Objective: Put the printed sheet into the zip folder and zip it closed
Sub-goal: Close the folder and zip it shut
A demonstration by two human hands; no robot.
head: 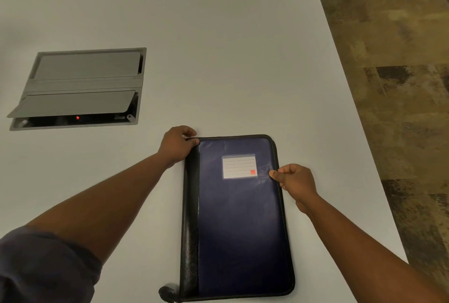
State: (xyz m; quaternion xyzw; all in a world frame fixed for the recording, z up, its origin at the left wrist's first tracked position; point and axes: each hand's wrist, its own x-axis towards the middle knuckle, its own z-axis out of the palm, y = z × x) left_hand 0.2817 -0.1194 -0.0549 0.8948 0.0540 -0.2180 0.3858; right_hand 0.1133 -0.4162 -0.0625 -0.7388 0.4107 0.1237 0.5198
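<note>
white table (218, 59) by a brown patchy floor (401, 108) | one zip folder (239, 217), dark blue with a black spine and one lined label (239, 166), lies flat and closed near the front edge; inside hidden | left hand (178, 144) grips its far left corner | right hand (295, 185) pinches its right edge | one grey floor-box hatch (80, 89), lower flap partly open, one red light inside

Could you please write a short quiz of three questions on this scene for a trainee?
1. True or false: the zip folder lies closed and flat on the table.
2. Which hand grips the folder's far spine corner?
3. What is on the cover: A) a lined label, B) a sticker of a star?

Key: 1 true. 2 the left hand; the right hand pinches the opposite long edge. 3 A, the label.
</note>
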